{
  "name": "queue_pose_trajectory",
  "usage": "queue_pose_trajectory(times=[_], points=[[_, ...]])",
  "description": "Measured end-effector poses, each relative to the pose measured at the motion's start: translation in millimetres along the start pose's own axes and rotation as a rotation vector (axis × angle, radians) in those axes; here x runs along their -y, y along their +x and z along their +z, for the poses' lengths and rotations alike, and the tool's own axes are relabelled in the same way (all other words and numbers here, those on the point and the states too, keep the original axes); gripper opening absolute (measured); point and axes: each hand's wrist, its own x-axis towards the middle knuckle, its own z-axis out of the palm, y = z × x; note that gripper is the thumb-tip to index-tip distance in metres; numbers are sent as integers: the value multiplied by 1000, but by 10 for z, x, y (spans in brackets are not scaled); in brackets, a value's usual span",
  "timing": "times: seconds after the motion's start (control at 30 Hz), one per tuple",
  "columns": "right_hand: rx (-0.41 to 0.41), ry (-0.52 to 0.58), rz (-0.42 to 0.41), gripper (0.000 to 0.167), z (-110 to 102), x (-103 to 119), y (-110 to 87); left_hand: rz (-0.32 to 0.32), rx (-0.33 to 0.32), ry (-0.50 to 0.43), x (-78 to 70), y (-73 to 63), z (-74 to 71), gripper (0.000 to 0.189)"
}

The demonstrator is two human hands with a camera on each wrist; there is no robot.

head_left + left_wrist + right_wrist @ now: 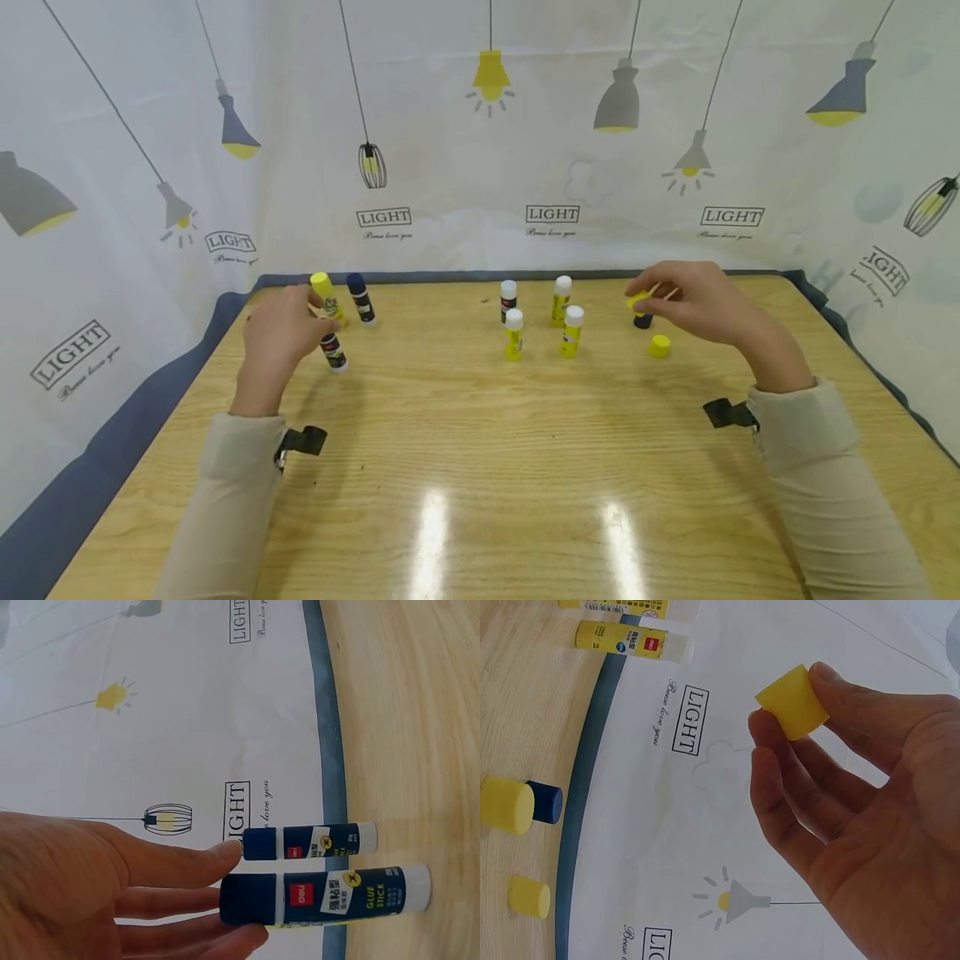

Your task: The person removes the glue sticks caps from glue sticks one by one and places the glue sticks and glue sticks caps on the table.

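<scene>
My left hand point(279, 337) is at the cap of a navy glue stick point(345, 896) that stands on the table. The thumb and fingers lie around the cap with a small gap at the thumb. Beyond it stand a second navy glue stick point(361, 300) and a yellow one point(327, 298), partly hidden by the hand. My right hand point(701, 302) pinches a yellow cap point(793, 703) between thumb and fingertips, above the table. Below that hand, a navy cap point(546, 802) and two yellow caps, one large point(506, 805) and one smaller point(529, 897), rest on the table.
Mid-table stand several white-topped glue sticks: one dark point(508, 300) and yellow ones, including the front right one point(571, 333). The wooden table point(480, 433) ends at a cloth backdrop point(450, 125) printed with lamps, which hangs behind and on both sides.
</scene>
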Motion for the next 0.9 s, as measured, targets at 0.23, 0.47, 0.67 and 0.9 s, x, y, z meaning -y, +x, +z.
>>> queue_pose_trajectory(times=[0.23,0.47,0.67,0.9], points=[[16,-19,71,20,-56,-94,-36,22,65,-36,44,64,46,36],[59,-47,119,23,-74,-254,-33,15,159,-70,100,101,77,35],[152,11,191,27,-45,-374,-28,33,197,-106,146,113,86,34],[189,-68,217,27,-49,-525,-50,41,246,-145,158,138,80,39]])
